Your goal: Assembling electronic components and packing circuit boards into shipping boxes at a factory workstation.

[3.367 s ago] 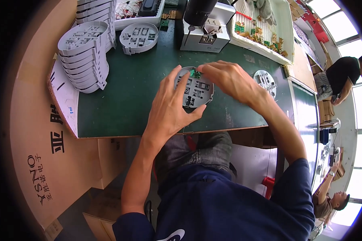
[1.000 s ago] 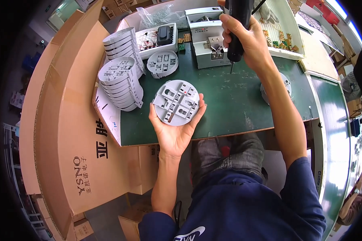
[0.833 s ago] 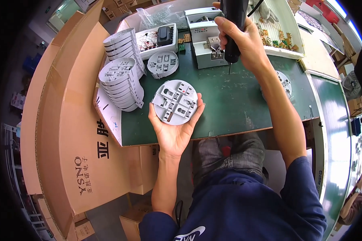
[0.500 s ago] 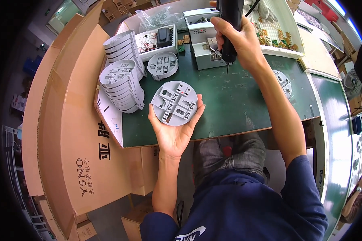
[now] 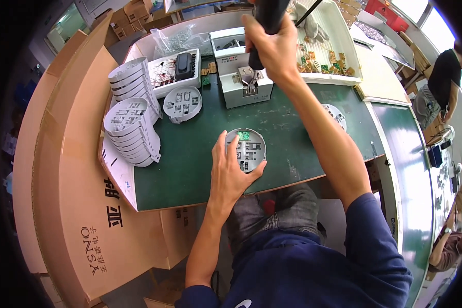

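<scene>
My left hand (image 5: pixel 226 172) is closed around a round grey plastic housing (image 5: pixel 250 158) at the table's near edge, thumb on its right rim and fingers on its left. The housing's hollow side faces up, and a small green circuit board (image 5: pixel 243 136) sits inside near its far rim. Raised above the table, my right hand (image 5: pixel 280 51) grips a black electric screwdriver (image 5: pixel 270 18). Its lower end points down at the metal pickup part of a grey screw feeder (image 5: pixel 246 96); the feeder's front hides nothing of my hand. The screwdriver's top is cut off by the frame.
Stacked grey housings (image 5: pixel 131 128) stand at the left, beside a single housing (image 5: pixel 183 103). Behind are a white box of wired parts (image 5: pixel 161 84) and a bag of screws (image 5: pixel 174 41). A white tray (image 5: pixel 339 78) holds small boards. Another round part (image 5: pixel 334 115) lies beyond my right forearm. Two people are at far right.
My left hand has turned from palm up to palm down, and the housing has flipped, showing its hollow side with the green board. My right hand has brought the screwdriver to the screw feeder.
</scene>
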The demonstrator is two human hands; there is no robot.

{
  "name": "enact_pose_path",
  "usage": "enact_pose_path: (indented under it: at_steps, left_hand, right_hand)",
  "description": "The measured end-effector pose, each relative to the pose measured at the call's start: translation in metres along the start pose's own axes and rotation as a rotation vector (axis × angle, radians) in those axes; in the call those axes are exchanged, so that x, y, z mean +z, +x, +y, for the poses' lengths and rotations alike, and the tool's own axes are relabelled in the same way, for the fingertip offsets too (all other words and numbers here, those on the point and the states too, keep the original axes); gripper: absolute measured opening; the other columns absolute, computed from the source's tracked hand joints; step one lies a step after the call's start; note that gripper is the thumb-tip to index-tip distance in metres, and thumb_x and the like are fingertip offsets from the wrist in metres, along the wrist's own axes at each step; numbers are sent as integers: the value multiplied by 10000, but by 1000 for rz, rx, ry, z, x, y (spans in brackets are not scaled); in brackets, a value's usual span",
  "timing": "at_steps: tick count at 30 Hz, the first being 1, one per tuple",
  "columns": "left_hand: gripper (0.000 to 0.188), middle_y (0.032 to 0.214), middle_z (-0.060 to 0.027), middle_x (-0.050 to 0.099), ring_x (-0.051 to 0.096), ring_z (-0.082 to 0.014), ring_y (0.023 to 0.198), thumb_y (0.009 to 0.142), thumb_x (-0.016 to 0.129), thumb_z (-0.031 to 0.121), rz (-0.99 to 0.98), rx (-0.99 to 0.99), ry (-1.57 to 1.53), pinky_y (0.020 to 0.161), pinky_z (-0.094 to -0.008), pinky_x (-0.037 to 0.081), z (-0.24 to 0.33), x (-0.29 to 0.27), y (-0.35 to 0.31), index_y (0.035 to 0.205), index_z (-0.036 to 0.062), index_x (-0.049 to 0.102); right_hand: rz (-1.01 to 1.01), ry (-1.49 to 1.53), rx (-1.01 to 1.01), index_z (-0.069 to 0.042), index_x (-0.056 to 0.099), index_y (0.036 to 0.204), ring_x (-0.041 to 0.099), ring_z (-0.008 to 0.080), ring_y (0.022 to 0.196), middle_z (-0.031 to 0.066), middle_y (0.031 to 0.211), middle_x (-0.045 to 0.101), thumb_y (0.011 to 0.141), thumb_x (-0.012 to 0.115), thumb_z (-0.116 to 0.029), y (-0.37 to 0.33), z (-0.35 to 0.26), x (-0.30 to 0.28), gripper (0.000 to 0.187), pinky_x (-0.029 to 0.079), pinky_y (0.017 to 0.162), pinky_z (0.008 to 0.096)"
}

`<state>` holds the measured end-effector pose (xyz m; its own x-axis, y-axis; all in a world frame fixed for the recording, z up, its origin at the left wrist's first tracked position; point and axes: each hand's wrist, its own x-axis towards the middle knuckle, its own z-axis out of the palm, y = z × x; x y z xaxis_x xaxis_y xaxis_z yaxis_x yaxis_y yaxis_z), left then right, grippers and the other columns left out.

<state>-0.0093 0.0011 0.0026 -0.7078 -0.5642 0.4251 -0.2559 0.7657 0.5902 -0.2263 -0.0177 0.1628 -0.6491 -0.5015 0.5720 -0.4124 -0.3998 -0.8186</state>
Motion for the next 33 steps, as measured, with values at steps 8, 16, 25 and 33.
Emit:
enact_pose_path:
  at_steps: [8,16,25,33]
  left_hand:
    - [808,1484,-264,396,450,-433,1305,740,853,387,10,-16,-41,1074,-486,435,3,4,0,1342,-28,509]
    - [809,1483,-280,384,439,-444,1316,754,846,403,-7,-30,-30,1077,-500,431,1,3,-1,1347,-22,496]
    - [825,1476,-288,382,432,-451,1321,768,833,418,-12,-15,1,1079,-510,430,3,4,0,1367,-15,467]
    - [840,1472,-292,373,428,-455,1321,774,827,432,-12,-6,10,1067,-516,443,3,4,0,1373,-22,452]
  right_hand:
    - [-28,-93,-44,-29,569,949,526,78,537,-9,650,558,929,705,-194,2,14,9,215,423,480,266]
    - [-157,78,135,-19,584,974,558,89,530,21,676,610,944,695,-226,-44,-6,6,237,448,477,263]
    - [-296,142,81,8,526,1367,539,71,533,-16,623,564,938,677,-121,-84,-2,13,473,440,535,241]
    - [-304,138,93,11,513,1373,536,68,543,-17,623,560,940,673,-113,-90,4,15,479,440,541,243]
